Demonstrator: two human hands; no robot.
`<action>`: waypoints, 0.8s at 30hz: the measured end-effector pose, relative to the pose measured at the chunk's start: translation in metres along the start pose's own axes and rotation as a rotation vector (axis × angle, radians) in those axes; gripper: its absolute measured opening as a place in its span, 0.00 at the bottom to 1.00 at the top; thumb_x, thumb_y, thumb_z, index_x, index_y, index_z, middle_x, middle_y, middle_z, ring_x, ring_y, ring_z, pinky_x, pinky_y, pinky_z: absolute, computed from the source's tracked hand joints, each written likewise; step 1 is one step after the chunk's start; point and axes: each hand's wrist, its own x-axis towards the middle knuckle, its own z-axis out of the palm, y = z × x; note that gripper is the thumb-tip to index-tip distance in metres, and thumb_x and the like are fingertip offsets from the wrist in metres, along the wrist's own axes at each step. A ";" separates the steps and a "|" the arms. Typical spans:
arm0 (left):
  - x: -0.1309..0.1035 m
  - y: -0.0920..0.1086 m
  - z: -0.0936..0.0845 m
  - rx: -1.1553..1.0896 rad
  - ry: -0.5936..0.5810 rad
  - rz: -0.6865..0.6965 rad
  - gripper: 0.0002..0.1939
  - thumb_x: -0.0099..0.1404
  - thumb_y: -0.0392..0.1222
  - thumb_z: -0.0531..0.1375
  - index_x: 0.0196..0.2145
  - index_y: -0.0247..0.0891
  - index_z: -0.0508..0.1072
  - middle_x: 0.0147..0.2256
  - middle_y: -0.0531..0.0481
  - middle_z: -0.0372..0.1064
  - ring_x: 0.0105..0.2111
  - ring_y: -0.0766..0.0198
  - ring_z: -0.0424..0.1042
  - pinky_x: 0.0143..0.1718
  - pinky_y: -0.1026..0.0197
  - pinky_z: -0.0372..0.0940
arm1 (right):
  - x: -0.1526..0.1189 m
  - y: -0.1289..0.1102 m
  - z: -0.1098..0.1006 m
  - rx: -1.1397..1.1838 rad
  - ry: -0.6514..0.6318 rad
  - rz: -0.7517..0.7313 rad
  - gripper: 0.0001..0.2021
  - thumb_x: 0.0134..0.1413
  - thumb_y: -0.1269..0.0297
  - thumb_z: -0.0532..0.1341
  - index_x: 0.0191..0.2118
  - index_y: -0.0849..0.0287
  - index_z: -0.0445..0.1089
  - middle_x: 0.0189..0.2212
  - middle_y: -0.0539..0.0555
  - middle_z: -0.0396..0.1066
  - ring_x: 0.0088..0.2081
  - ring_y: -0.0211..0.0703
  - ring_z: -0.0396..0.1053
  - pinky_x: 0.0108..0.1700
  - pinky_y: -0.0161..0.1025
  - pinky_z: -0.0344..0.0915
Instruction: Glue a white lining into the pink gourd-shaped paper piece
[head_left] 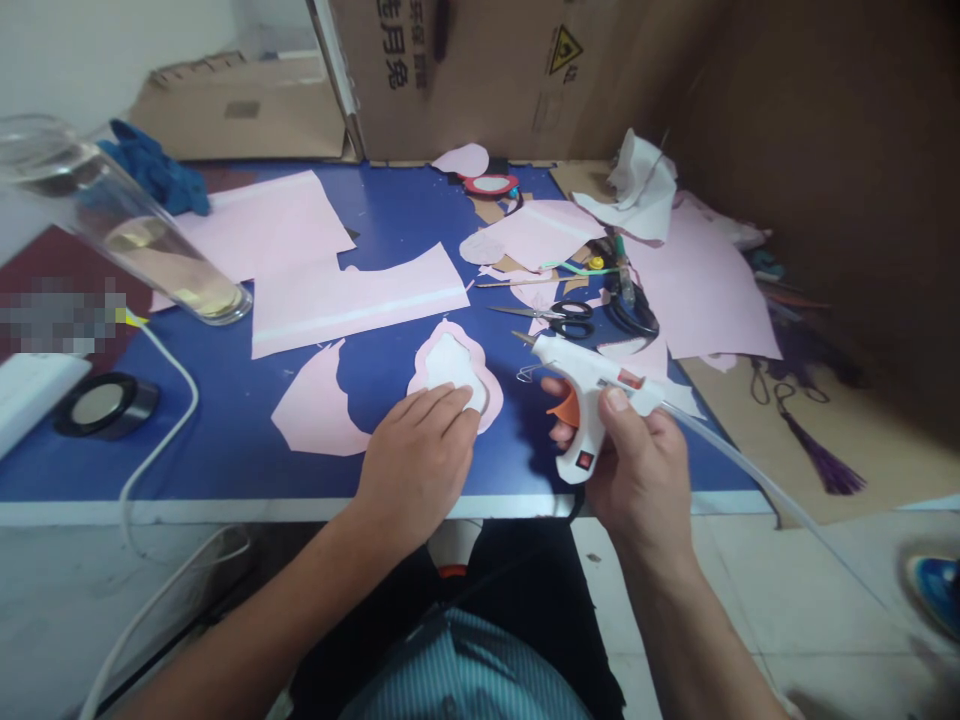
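Glue gun of white plastic with an orange trigger (pixel 592 400) sits over the blue worktop (pixel 300 480), nozzle aimed away and leftward, long axis slanting down to the right. Brown cardboard carton (pixel 480 90) reads "月兔" beside a yellow warning triangle. Right hand (pixel 645 460) grips the gun, fingers wrapped round its handle; left hand (pixel 420 470), palm down, lays loose fingers on a pink-bordered white cutout (pixel 491 395).

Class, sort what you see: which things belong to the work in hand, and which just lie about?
In the work:
- glue gun, in the right hand
- wavy-edged pink-and-white piece, under the left hand
- pink sheets, probably

Seemingly just lying about:
- clear bottle
- black tape roll
- blue bundle
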 end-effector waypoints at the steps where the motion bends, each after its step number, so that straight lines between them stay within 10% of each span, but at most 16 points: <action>1: 0.000 0.000 0.000 0.000 -0.001 0.001 0.15 0.78 0.31 0.56 0.52 0.36 0.82 0.56 0.40 0.82 0.59 0.47 0.80 0.60 0.45 0.75 | 0.000 0.000 0.000 0.000 -0.001 -0.002 0.20 0.59 0.48 0.75 0.47 0.56 0.77 0.39 0.58 0.85 0.24 0.41 0.76 0.22 0.35 0.68; 24: 0.004 0.012 0.001 0.042 -0.019 -0.071 0.16 0.79 0.32 0.54 0.47 0.40 0.83 0.56 0.44 0.83 0.56 0.47 0.82 0.64 0.36 0.71 | -0.001 0.002 -0.003 0.036 -0.011 0.027 0.21 0.59 0.49 0.76 0.50 0.58 0.77 0.41 0.59 0.86 0.25 0.40 0.78 0.23 0.34 0.71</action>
